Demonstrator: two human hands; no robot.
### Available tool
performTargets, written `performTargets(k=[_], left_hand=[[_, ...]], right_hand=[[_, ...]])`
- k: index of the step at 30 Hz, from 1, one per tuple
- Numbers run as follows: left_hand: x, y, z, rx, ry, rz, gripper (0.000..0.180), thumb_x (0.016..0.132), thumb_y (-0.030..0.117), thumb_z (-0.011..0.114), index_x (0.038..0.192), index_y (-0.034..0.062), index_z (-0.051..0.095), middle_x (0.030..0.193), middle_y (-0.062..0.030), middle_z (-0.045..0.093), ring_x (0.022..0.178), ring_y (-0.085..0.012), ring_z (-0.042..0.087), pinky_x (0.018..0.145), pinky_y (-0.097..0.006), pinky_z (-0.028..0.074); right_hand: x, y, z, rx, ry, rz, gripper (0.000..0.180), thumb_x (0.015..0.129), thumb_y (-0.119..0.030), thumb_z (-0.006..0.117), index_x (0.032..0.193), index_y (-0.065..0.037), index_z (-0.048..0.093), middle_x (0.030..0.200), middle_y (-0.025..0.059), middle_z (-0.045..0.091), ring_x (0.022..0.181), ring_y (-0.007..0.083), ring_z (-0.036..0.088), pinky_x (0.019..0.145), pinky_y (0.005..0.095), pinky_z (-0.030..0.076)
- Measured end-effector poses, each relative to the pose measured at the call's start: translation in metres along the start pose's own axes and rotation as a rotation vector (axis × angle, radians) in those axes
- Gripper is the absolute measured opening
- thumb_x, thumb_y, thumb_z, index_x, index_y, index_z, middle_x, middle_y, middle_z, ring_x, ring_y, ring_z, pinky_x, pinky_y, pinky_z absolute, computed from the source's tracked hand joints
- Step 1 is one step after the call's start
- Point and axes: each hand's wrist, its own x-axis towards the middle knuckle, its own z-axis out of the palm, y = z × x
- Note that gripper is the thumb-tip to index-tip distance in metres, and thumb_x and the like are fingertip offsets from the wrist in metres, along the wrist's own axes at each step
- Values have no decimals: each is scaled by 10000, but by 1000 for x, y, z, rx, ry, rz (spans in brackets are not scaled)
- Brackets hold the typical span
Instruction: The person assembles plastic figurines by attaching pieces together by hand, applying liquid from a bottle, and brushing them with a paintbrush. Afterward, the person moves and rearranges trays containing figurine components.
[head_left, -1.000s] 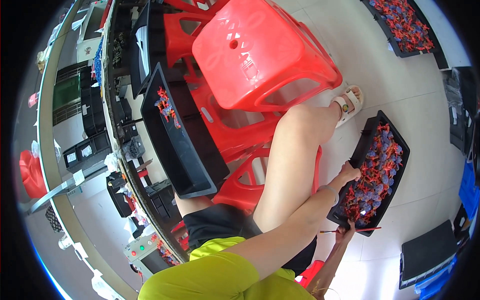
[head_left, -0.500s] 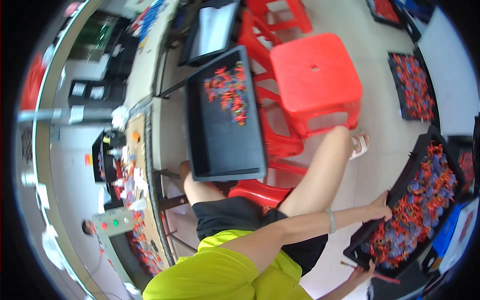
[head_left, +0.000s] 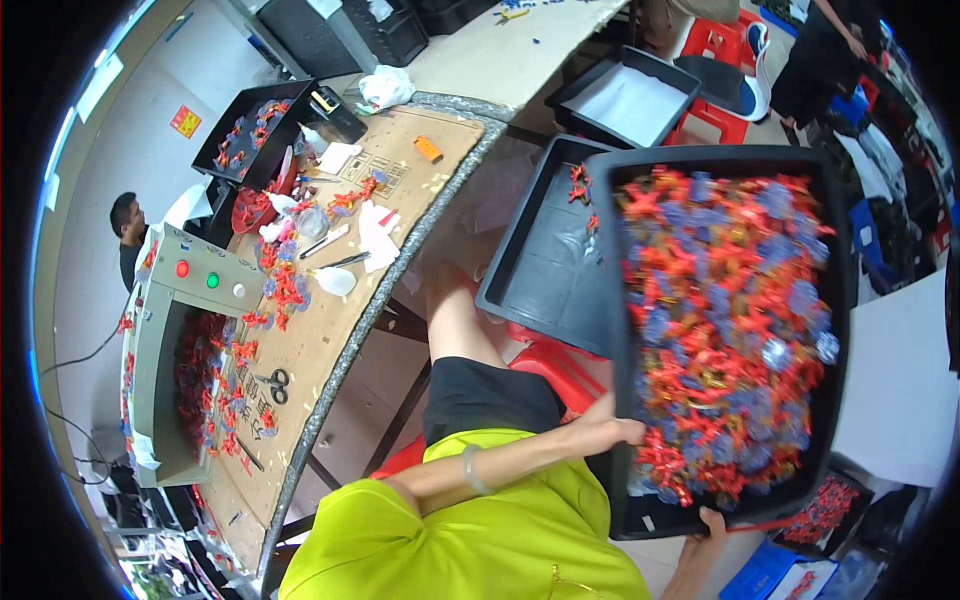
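Note:
A black plastic tray [head_left: 616, 310] heaped with small red, purple and gold figures [head_left: 720, 330] is held up at the right of my lap. My left hand [head_left: 612, 430], a pale bangle on its wrist, grips the tray's near left edge. At the near right edge, my right hand [head_left: 706, 542] is closed on the rim from below, its fingers partly hidden. A thin red stick [head_left: 765, 525] shows beside that hand; whether I hold it too, I cannot tell. Behind the raised tray lies another dark tray [head_left: 545, 270] with a few figures, partly covered.
To the left, a workbench [head_left: 340, 310] carries loose figures, black scissors [head_left: 275, 385], an orange lighter [head_left: 427, 149] and a grey machine [head_left: 200, 265] with buttons. Red stools [head_left: 550, 375] stand beneath the trays. A person [head_left: 128, 225] is beyond the machine; another [head_left: 820, 65] stands far right.
The filled tray has come up from the lower right, now over the right part of the other tray. Both hands moved with it. My view has turned toward the workbench.

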Motion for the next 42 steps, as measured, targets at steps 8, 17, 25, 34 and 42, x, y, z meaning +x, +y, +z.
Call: performTargets(k=[8, 17, 25, 34, 42], left_hand=[[-48, 23, -56, -320, 304, 172, 344, 638, 17, 568, 979, -27, 557, 863, -85, 610, 775, -190, 594, 716, -311, 477], [-13, 4, -45, -313, 112, 67, 331, 667, 31, 558, 996, 1, 549, 838, -47, 576, 787, -145, 551, 721, -281, 443], [105, -27, 26, -184, -254, -204, 192, 677, 49, 547, 865, 69, 517, 725, 7, 469, 707, -102, 495, 619, -248, 401], [210, -27, 76, -257, -226, -414, 75, 679, 52, 535, 740, 89, 514, 629, -14, 538, 505, -134, 561, 435, -280, 474], [321, -6, -13, 91, -58, -352, 117, 708, 147, 552, 801, 87, 512, 686, -40, 545, 596, -185, 560, 571, -365, 487]], right_hand=[[7, -33, 109, -211, -240, 105, 523, 642, 19, 558, 1158, -13, 479, 890, 65, 571, 724, 166, 616, 571, 255, 534], [-24, -57, 93, -328, 22, 55, 412, 640, 8, 562, 1039, -30, 469, 698, 31, 530, 448, 116, 526, 324, 191, 365], [-37, -50, 34, -162, 373, -23, 126, 684, -88, 589, 803, -73, 552, 668, 24, 583, 437, 103, 526, 318, 174, 290], [92, -79, -35, -80, 144, 76, 153, 722, -116, 573, 872, -99, 553, 617, -45, 473, 374, 46, 345, 315, 187, 235], [221, -42, 49, 15, 163, 130, 76, 706, -88, 589, 751, -94, 528, 582, -13, 455, 352, 59, 308, 314, 197, 208]])
